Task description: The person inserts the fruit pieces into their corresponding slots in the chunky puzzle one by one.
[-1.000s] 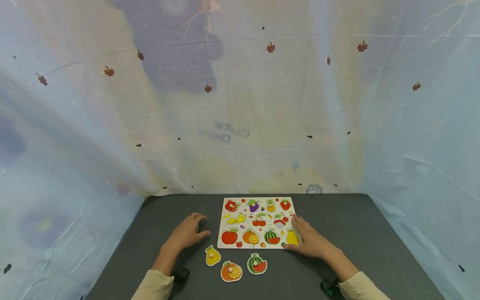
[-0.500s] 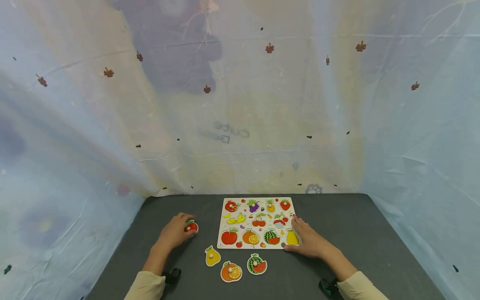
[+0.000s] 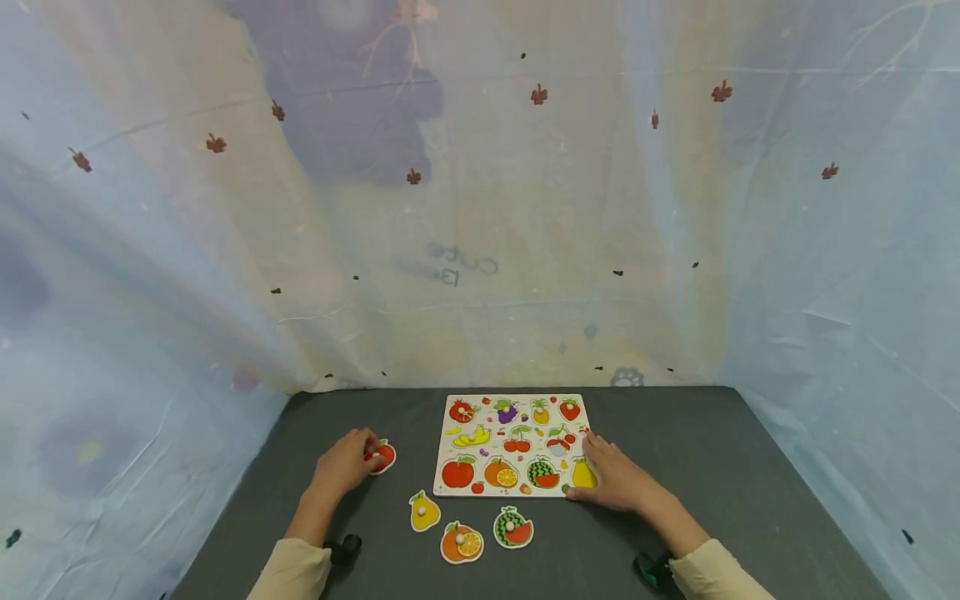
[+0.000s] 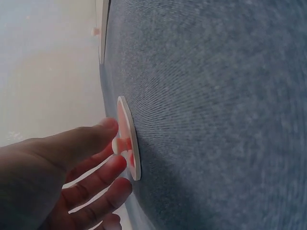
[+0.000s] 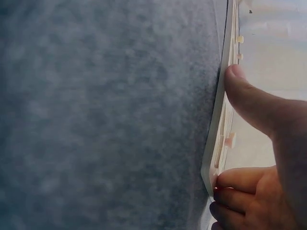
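My left hand [image 3: 347,461] is at a red apple-like puzzle piece [image 3: 385,456], which lies on the dark table. In the left wrist view, thumb and fingers are spread around the piece's knob [image 4: 122,145], with a gap between. My right hand [image 3: 617,473] rests on the right side of the white fruit puzzle board [image 3: 495,454]; its thumb touches the near edge, and its fingers lie along the right edge. Knobs show on the board's upper-row pieces. Along its near row are printed apple, orange, watermelon and pear shapes without knobs.
A pear piece [image 3: 424,512], an orange piece [image 3: 461,543] and a watermelon piece [image 3: 513,528] lie on the table [image 3: 585,554] in front of the board. A patterned pale curtain [image 3: 480,217] hangs behind and at both sides.
My left hand has moved left, uncovering the red piece it hid one second ago. The right hand, the board and the other loose pieces stay in place.
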{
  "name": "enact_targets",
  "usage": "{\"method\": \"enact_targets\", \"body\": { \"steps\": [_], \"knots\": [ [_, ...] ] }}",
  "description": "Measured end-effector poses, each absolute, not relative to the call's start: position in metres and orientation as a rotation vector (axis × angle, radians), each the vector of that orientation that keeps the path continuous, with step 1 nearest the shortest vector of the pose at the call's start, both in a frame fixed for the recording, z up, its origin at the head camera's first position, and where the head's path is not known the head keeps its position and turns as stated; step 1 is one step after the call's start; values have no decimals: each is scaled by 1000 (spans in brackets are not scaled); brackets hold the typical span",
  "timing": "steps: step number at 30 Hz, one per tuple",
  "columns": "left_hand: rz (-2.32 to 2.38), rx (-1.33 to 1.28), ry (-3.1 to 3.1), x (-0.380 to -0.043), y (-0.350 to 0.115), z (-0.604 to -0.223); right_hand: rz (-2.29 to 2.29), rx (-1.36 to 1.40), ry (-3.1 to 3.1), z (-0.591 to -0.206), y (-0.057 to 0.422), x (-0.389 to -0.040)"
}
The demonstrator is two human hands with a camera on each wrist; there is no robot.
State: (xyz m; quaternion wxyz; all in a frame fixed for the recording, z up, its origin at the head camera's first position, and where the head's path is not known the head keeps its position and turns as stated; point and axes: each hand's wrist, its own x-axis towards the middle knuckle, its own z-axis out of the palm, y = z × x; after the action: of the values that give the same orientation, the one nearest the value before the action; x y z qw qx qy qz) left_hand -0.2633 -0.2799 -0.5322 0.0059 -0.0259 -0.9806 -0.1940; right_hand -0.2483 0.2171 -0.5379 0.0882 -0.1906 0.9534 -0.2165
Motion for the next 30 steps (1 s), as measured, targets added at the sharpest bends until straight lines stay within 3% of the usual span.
{"method": "enact_targets", "body": {
  "steps": [30],
  "knots": [
    [-659,-18,-3049,-265,-278,-534,-690,-524,2852,-540,216,-250]
  ]
}}
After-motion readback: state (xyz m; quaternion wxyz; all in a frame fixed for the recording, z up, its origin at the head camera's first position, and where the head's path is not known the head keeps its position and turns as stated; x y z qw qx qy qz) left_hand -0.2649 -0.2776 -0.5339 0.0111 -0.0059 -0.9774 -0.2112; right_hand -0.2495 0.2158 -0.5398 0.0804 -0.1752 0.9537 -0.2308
